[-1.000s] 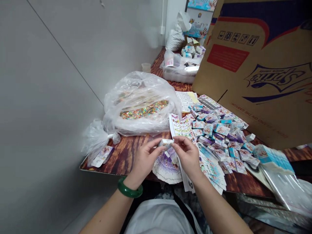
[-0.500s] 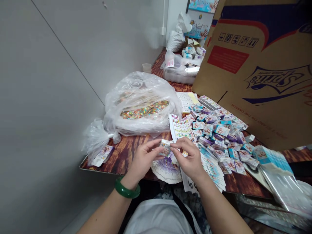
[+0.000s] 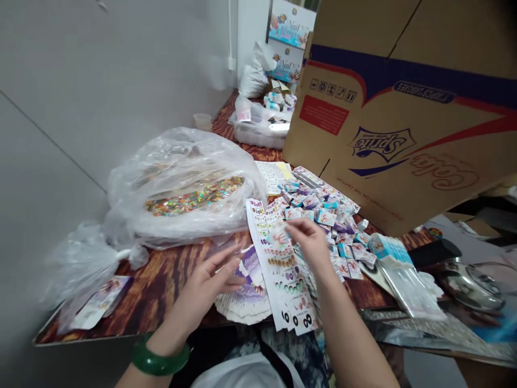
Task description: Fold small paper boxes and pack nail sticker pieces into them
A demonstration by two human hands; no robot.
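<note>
My right hand (image 3: 310, 242) pinches a small printed box (image 3: 279, 234), blurred by motion, over long sticker sheets (image 3: 278, 264) printed with rows of coloured shapes. Empty, my left hand (image 3: 210, 283) hovers with fingers apart at the left edge of a fan of purple-and-white cards (image 3: 246, 302). To the right of my right hand lies a heap of small blue, white and purple boxes (image 3: 325, 217). Part of another fanned stack is hidden under my right forearm.
A clear plastic bag (image 3: 189, 229) holds many colourful bits. Left of it is a knotted bag (image 3: 81, 258) beside a flattened purple box (image 3: 107, 296). A large carton (image 3: 343, 145) stands at the back right. Plastic sleeves (image 3: 412, 288) and a shiny metal pot (image 3: 470, 285) lie right.
My hands have parted; the left has let go of the small box, and the right carries it up toward the heap. The view has swung right.
</note>
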